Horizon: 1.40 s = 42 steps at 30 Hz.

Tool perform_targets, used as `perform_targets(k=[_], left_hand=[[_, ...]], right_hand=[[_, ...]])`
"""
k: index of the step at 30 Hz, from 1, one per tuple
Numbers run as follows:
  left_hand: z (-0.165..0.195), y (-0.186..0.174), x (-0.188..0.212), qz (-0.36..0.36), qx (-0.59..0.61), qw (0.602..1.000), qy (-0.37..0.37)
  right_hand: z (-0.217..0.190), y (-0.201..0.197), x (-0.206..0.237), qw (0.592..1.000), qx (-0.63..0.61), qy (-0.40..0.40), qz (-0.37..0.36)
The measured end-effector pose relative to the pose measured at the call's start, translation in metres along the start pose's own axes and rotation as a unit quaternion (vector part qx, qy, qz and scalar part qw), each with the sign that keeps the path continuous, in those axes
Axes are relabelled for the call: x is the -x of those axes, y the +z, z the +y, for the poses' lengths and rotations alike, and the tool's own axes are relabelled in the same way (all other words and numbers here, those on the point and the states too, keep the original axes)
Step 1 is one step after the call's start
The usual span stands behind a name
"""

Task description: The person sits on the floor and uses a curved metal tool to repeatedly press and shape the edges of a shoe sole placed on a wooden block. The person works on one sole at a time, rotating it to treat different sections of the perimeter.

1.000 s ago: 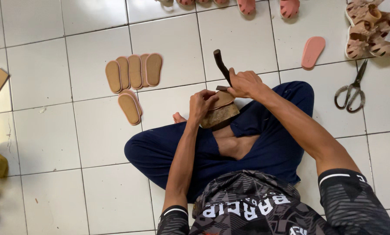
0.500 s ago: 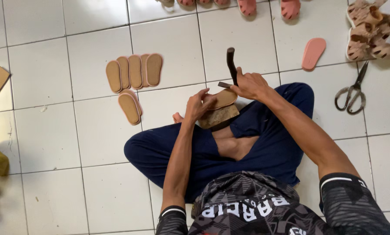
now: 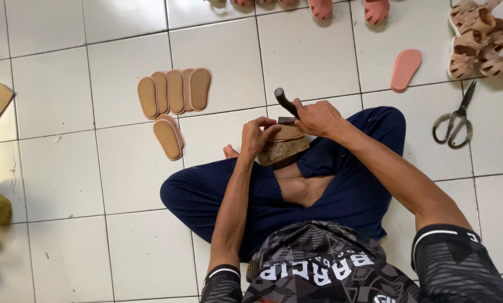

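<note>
1. Your right hand (image 3: 317, 116) is fisted around a dark hammer (image 3: 285, 102).
2. Your left hand (image 3: 257, 136) pinches the tan sole (image 3: 288, 132) on a block (image 3: 284, 150) over your crossed legs, mid-floor.

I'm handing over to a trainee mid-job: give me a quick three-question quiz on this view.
1. True or false: the scissors lie on the tiles at the person's right.
2. Which hand grips the dark tool handle? A) left B) right
3. What does the left hand press down on?

Key: 1 true. 2 B, the right hand. 3 a tan sole lying on a rough block by the crossed legs.
</note>
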<state>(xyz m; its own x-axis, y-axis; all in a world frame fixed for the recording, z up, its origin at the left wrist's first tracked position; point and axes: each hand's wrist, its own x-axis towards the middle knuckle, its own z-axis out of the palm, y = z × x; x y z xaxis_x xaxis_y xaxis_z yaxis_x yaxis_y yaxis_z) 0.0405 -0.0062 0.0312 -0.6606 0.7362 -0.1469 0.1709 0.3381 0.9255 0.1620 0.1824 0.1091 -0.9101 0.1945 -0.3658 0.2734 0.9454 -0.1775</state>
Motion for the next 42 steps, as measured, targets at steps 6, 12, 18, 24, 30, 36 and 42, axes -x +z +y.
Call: perform_targets(k=[6, 12, 18, 24, 30, 36, 42], left_hand=[[-0.003, -0.005, -0.003, -0.015, 0.016, 0.999, 0.047], [-0.004, -0.005, 0.002, -0.030, 0.018, 0.999, -0.013], [0.001, -0.004, 0.003, -0.017, 0.037, 0.998, -0.057], [-0.007, -0.007, 0.001, -0.009, 0.026, 0.999, 0.021], [-0.015, -0.007, -0.001, -0.024, 0.033, 0.999, -0.012], [-0.014, -0.002, 0.003, 0.008, 0.066, 0.997, -0.038], [-0.007, -0.004, 0.006, 0.025, 0.068, 0.997, -0.035]], right_hand=[[0.010, 0.009, 0.001, 0.994, -0.082, 0.069, 0.037], [-0.005, 0.013, -0.017, 0.996, -0.061, 0.063, 0.016], [-0.018, 0.013, -0.004, 0.998, -0.040, 0.039, 0.016], [-0.005, 0.006, 0.004, 0.995, -0.069, 0.053, 0.039], [-0.008, 0.017, -0.014, 0.991, -0.101, 0.076, 0.037], [-0.016, 0.024, -0.025, 0.995, -0.074, 0.072, 0.015], [-0.018, 0.022, -0.003, 0.997, -0.051, 0.035, 0.037]])
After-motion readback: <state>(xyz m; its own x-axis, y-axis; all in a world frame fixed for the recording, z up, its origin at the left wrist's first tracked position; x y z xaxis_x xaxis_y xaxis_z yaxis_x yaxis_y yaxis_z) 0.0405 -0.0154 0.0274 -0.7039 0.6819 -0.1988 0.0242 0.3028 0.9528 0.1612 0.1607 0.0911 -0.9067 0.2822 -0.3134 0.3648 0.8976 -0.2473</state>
